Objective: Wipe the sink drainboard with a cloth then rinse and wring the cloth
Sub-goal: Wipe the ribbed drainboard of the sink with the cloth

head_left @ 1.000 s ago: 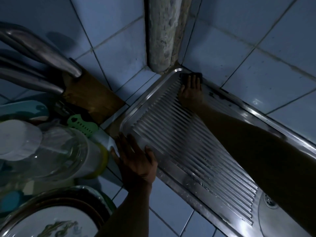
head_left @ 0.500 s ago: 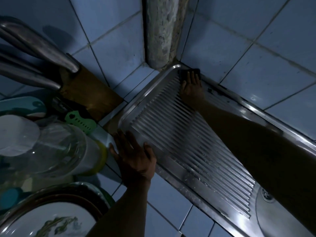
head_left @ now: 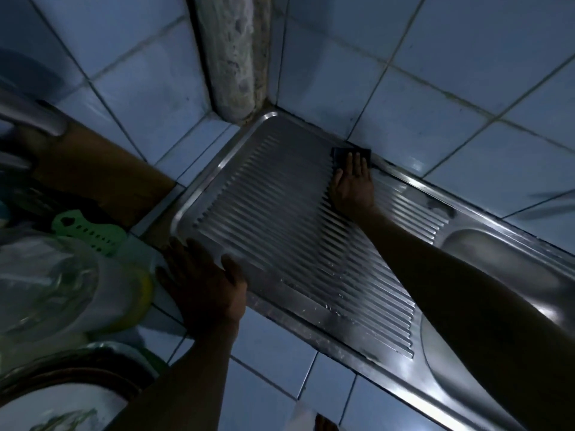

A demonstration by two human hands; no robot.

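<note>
The ribbed steel drainboard (head_left: pixel 280 219) runs diagonally across the view, with the sink basin (head_left: pixel 510 275) at its right end. My right hand (head_left: pixel 353 185) lies flat on a small dark cloth (head_left: pixel 351 152), pressing it against the drainboard's far edge by the tiled wall. Only the cloth's far end shows past my fingertips. My left hand (head_left: pixel 202 284) rests palm down, fingers spread, on the drainboard's near left rim and holds nothing.
Blue tiles cover the wall and counter. A rough concrete column (head_left: pixel 231 57) stands in the corner behind the drainboard. At the left are a clear lidded jar (head_left: pixel 62 281), a green perforated utensil (head_left: pixel 90 231), a brown board (head_left: pixel 102 175) and a plate (head_left: pixel 56 412).
My right hand has slid the cloth along the far edge, away from the corner toward the sink. The view has shifted, showing more of the basin. My left hand has stayed on the rim.
</note>
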